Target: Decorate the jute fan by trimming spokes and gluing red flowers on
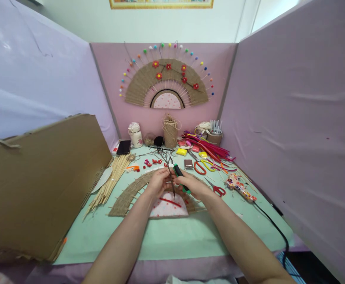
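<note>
My left hand (159,182) is closed on a thin dark brown twig (173,188) that stands nearly upright. My right hand (192,184) grips pliers (177,171) with black and green handles; their metal jaws point up and away, close to the twig's upper part. Whether the jaws touch the twig I cannot tell. Below both hands lies a half-round twine-woven fan (122,202) with sticks through it. Its white, red-spotted centre piece (168,213) has a red strip (170,202) lying on it. Small red flowers (153,162) are scattered just behind the fan.
A bundle of sticks (110,183) and a cardboard sheet (42,185) are at left. Red scissors (219,191) and a patterned glue gun (240,188) with a black cord lie at right. Behind stand a twine spool (170,132) and a jar (135,136). A finished fan (138,85) hangs on the back panel.
</note>
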`<state>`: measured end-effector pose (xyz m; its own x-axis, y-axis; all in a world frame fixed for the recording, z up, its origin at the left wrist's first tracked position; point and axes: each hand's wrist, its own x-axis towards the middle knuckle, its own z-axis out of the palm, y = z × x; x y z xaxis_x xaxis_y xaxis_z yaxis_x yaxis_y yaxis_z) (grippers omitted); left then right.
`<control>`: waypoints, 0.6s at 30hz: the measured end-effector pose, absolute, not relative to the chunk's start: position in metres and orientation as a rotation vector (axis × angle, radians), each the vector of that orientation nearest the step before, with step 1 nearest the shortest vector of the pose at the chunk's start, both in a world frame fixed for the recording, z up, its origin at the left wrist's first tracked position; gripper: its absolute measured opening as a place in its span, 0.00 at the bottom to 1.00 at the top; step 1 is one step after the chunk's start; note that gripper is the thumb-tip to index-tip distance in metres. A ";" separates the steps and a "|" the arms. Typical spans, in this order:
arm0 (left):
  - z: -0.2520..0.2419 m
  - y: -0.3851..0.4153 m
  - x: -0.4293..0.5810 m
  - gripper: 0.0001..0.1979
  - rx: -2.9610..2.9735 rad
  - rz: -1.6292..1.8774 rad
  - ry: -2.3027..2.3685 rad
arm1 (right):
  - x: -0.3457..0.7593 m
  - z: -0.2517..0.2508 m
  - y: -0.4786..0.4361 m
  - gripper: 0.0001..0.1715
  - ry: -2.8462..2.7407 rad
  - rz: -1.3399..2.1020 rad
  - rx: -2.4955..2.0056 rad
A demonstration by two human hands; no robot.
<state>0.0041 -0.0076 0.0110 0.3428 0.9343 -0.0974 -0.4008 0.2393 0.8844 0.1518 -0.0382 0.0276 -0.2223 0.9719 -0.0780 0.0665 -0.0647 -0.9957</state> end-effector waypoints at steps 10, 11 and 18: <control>0.018 -0.012 0.003 0.03 0.811 1.085 0.777 | 0.163 0.016 -0.023 0.14 -1.142 1.366 -1.141; 0.018 -0.012 0.001 0.03 0.793 1.107 0.767 | 0.165 0.016 -0.021 0.14 -1.137 1.372 -1.133; 0.010 0.001 -0.010 0.04 0.659 1.293 0.683 | 0.166 0.018 -0.023 0.17 -1.168 1.423 -1.068</control>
<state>-0.0097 0.0008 0.0105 0.1415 0.9865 -0.0828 -0.6249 0.1539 0.7654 0.1656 -0.0229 0.0182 -0.1446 0.9884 -0.0475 -0.1462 -0.0688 -0.9869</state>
